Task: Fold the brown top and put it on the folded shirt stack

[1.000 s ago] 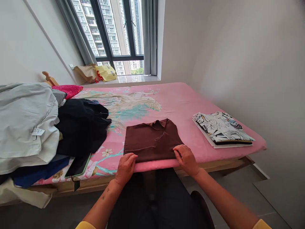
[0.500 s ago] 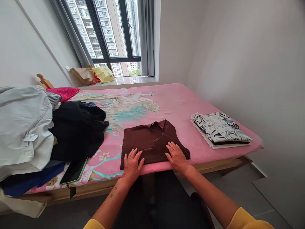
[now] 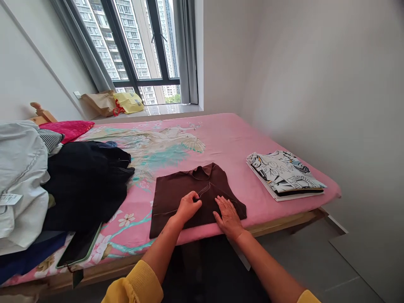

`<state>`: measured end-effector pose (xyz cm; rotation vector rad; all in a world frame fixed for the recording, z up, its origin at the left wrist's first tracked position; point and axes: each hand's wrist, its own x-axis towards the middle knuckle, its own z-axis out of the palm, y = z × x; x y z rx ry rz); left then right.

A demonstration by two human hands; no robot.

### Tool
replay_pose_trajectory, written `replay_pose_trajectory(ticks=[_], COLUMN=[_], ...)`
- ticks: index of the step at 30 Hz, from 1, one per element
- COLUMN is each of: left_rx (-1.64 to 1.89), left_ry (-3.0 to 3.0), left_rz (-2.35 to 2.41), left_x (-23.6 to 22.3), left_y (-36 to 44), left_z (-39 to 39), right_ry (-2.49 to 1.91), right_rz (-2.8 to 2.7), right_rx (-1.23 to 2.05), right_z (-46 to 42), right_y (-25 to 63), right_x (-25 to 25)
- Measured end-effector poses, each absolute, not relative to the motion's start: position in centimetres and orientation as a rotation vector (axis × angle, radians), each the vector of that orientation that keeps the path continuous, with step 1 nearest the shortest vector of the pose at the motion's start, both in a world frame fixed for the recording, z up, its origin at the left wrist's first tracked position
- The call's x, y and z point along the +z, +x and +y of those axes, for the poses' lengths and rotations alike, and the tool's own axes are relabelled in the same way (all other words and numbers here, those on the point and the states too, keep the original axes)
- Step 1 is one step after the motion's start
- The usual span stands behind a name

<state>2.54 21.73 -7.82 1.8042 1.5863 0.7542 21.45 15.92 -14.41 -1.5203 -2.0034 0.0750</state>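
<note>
Dark brown fabric identifies the collared shirt [image 3: 173,189], laid folded on the pink floral bedsheet [image 3: 227,143] at the near side of the bed, in the head view. The left hand [image 3: 188,208] is on the shirt near its front placket, fingers curled and drawn together with the thumb; whether cloth is pinched between them cannot be told. The right hand [image 3: 227,216] lies palm down on the shirt's lower right part, fingers extended and slightly spread, grasping nothing.

Containers: a brown paper bag [image 3: 101,103] and a yellow bag [image 3: 130,102] stand side by side on the windowsill [image 3: 164,109]; contents of both are hidden.

Edges: the shirt's lower edge lies along the bed's front edge, above the wooden bed frame [image 3: 268,227]. Bare sheet separates the shirt from the stack of folded shirts [image 3: 285,172] at right and extends beyond the collar. At left, a black garment [image 3: 88,185] lies nearer the shirt than the light grey garment [image 3: 22,168]; a smartphone [image 3: 80,244] lies near the front edge.

Difference: the left hand, previously open and flat at the shirt's lower left, is now closed and nearer the placket. The right hand remains flat.
</note>
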Motion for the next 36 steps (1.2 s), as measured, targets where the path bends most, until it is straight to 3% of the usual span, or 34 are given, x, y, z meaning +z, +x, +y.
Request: replay_pose_trajectory(ticks=[4,11,18,23,27,30,36], left_rx=[0.847,0.994,1.051,1.195,0.817,0.580,0.545], left_ry=[1.637,1.542,1.697,2.024,2.564,2.582,2.604], left_rz=[1.518,1.287,1.598,1.722,1.327,1.501,1.532], left_x=[-9.8,-10.3,-10.2,-10.0,-10.0,-10.7,-10.7], left_y=[2.0,3.1,3.7,4.1,4.7,4.8,5.1], left_z=[21.6,21.8,22.0,21.1,19.3,18.6,19.2], right_ry=[-1.544,-2.038,-1.874,-1.681,-1.374,-1.522,-1.606], right_rz=[-1.742,-1.748,-1.765,-1.724,-1.955,-2.034,-1.665], right_rx=[0.149,0.434,0.413,0.255,0.098,0.016,0.047], right_z=[18.0,24.4,25.5,22.6,17.6,13.4,8.7], right_y=[22.3,22.9,23.5,23.1,21.1,21.1,26.1], right_x=[-12.0,-9.3,-10.7,-9.1,-9.3,-11.7,-14.1])
